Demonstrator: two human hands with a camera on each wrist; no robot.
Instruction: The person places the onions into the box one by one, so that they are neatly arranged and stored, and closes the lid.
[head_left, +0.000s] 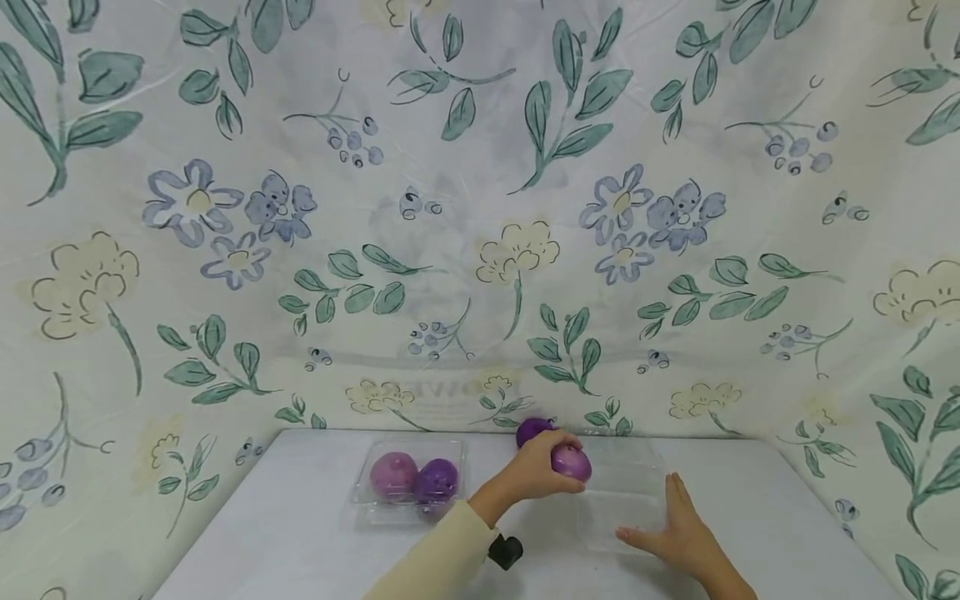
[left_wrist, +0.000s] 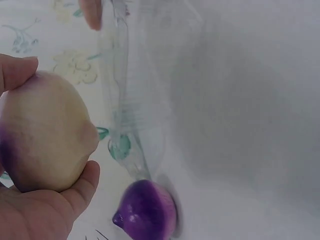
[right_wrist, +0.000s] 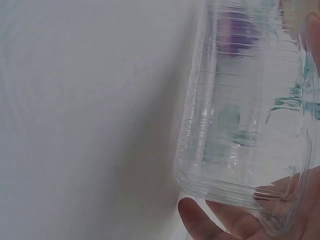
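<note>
On the white table (head_left: 285,525), right of centre, stands a clear plastic box (head_left: 618,512). Left hand (head_left: 534,468): firm grip, fingers above and thumb below, closed round one onion (head_left: 572,464), pale with a purple patch and a pointed tip. The held onion is at the box's left side in the head view; cannot tell whether it overhangs the edge.

Right hand (head_left: 682,533): spread wide at the box's near right corner, thumb apart from the straight fingers; no onion in it. Exact contact with the plastic is hard to tell.

A second onion (left_wrist: 146,211), deep purple, lies on the table near the box, partly hidden behind the left hand in the head view. Further left, another clear box (head_left: 363,512) contains a pinkish onion (head_left: 393,477) and a purple onion (head_left: 437,481), side by side. Backdrop: flowered cloth (head_left: 480,200).
</note>
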